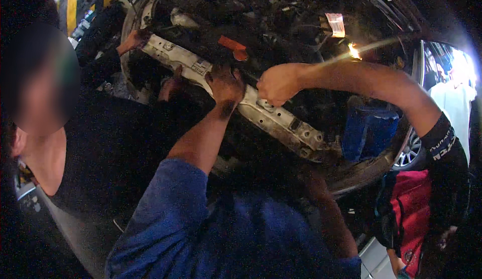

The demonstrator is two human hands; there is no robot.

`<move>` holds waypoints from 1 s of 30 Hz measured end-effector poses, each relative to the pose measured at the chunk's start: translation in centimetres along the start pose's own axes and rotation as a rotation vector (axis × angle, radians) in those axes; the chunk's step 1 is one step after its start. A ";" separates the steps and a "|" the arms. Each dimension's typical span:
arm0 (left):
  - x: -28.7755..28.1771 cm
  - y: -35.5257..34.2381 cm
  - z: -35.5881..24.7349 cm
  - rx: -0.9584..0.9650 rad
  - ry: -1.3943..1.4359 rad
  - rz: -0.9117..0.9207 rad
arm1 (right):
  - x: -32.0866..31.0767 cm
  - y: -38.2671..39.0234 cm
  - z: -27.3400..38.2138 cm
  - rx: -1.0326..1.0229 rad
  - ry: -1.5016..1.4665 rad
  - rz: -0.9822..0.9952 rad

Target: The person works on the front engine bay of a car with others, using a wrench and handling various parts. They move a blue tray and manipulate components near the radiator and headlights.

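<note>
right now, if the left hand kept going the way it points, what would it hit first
Probably the pale metal crossbar: the left hand already rests on it, pointing up toward the dark engine parts behind. Depth is unclear.

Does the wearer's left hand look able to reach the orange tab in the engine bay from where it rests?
Probably yes: the left hand rests on the pale metal crossmember, and the orange tab lies just beyond it with nothing visible between; a co-worker's hand sits off to the side.
</note>
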State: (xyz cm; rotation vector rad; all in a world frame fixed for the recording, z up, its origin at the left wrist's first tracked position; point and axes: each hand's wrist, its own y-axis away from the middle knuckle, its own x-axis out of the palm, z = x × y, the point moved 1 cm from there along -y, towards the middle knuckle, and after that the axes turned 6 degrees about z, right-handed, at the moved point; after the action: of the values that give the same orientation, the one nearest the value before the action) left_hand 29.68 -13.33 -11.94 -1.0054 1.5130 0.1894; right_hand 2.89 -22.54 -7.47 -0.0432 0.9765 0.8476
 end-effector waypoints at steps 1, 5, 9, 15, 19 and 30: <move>-0.2 0.0 -1.0 0.074 0.015 -0.017 | -0.1 1.0 -0.9 0.021 -0.044 0.003; 3.1 -0.5 -1.6 0.123 0.037 0.109 | -0.4 8.3 -4.2 0.103 -0.243 -0.002; 2.3 0.5 3.8 0.184 -0.130 -0.022 | 0.4 13.4 -5.5 0.111 -0.444 0.081; 1.6 -0.2 2.3 0.432 0.049 -0.141 | -10.6 16.8 -4.9 0.246 -0.162 -0.171; -0.7 -0.8 -1.9 0.375 0.542 0.135 | -14.5 13.7 -9.7 0.066 0.322 -0.431; -3.0 1.3 -1.7 0.252 0.832 0.200 | -15.1 8.3 -13.9 0.252 0.496 -0.272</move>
State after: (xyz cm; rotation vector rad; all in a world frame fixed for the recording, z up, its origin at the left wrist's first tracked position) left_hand 27.22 -12.23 -9.49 -0.7530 2.3236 -0.3190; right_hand -16.49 -31.46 -1.69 -0.1726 1.4997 0.4622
